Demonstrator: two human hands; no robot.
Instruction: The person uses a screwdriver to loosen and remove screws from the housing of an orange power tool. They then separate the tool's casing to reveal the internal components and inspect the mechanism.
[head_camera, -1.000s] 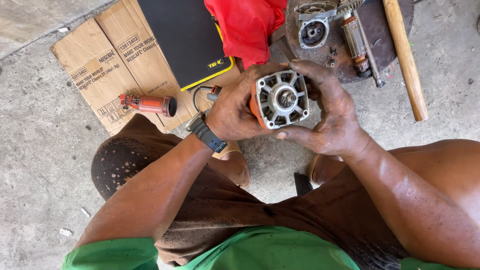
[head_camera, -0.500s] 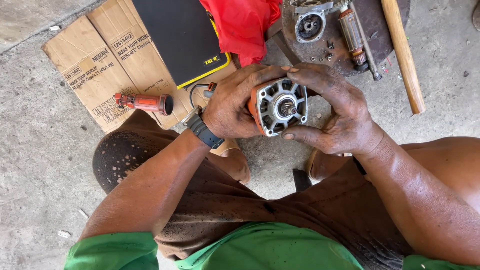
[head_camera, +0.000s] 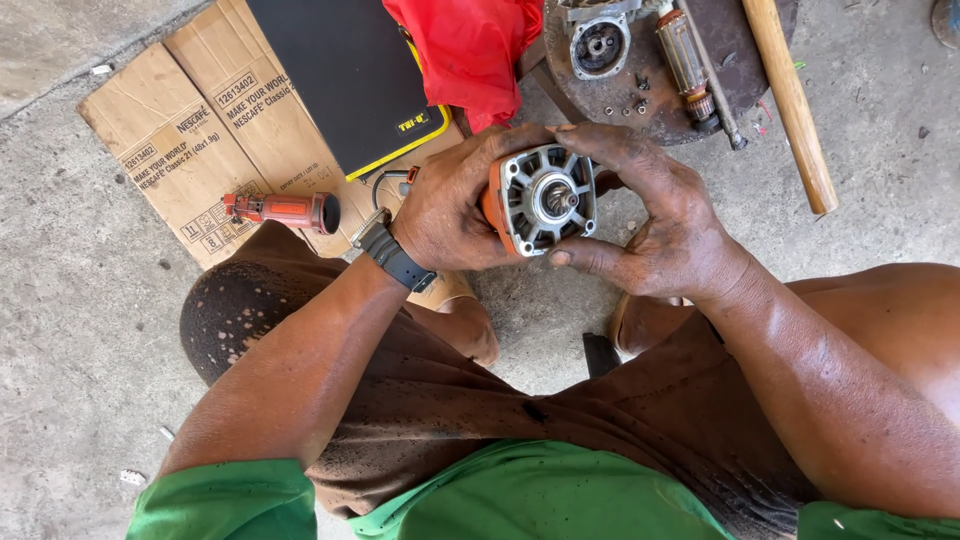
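Both hands clamped on the motor housing (head_camera: 540, 200), held up in front of chest, above the concrete floor (head_camera: 80, 330), not resting on anything. Left hand (head_camera: 450, 205) wraps the orange body from the left side, palm against it, fingers round the back. Right hand (head_camera: 655, 215) cups from the right, thumb under the lower edge of the grey end face, fingers arched over the top rim. Housing's long axis points roughly up at the camera: grey end face w/ centre shaft faces the viewer, orange body runs away toward the floor. Hands about equally near, one each side, housing sits between them. Outward: orange handle piece (head_camera: 285, 210) lies on flattened cardboard (head_camera: 160, 140) to the left, well apart. Black pad w/ yellow edge (head_camera: 350, 80) and red cloth (head_camera: 470, 50) beyond the hands. Far side: round dark plate (head_camera: 740, 50) carrying gear head (head_camera: 600, 45), armature (head_camera: 685, 60), small screws. Wooden handle (head_camera: 790, 100) lies diagonal at right.
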